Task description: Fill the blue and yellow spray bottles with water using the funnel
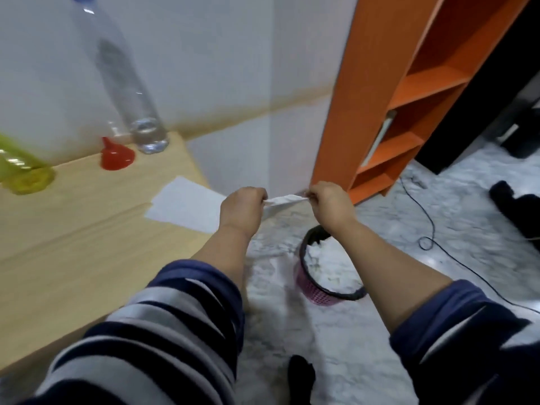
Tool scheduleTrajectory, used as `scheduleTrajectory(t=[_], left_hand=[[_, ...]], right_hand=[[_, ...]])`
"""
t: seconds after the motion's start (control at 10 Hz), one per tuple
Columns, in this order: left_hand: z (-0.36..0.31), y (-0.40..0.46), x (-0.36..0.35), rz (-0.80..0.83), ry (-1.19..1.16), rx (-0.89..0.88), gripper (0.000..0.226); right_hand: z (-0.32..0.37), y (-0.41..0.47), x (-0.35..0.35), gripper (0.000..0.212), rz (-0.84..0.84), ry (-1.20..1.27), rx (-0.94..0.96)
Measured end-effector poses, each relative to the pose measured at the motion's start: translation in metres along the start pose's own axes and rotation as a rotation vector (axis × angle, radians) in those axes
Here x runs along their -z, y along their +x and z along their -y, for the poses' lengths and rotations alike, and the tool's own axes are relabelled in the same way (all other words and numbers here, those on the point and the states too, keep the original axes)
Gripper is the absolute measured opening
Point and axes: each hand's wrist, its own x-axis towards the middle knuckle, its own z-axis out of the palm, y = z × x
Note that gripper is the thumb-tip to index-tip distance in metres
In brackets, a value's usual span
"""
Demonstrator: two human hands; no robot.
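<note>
Below my grip sits the waste basket [327, 270]; left hand [242, 206] and right hand [330, 203] pinch a twisted tissue [282, 199] taut. I should drop it squarely in. Funnel [117, 154] and yellow spray bottle [20, 171] wait far left.

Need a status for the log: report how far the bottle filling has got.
Done: cannot confirm any filling; only the yellow-green plastic spray bottle shows. In hand: left hand and right hand pinch a twisted white tissue. Left: red plastic funnel sits unused beside the clear water bottle.
</note>
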Motion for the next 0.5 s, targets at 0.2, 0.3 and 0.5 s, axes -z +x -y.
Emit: scheduleTrajectory(t=[0.2, 0.3, 0.5], left_hand=[[-0.084, 0.062, -0.102, 0.142, -0.108, -0.06, 0.024], [-0.104, 0.081, -0.161, 0.205, -0.13, -0.106, 0.02], [-0.125, 0.086, -0.231, 0.48, -0.053, -0.123, 0.042]], right_hand=[[-0.124, 0.002, -0.005, 0.027, 0.014, -0.055, -0.191], [-0.176, 0.002, -0.024, 0.028, 0.032, -0.061, -0.288], [-0.243, -0.012, -0.07, 0.037, 0.259, -0.031, -0.506]])
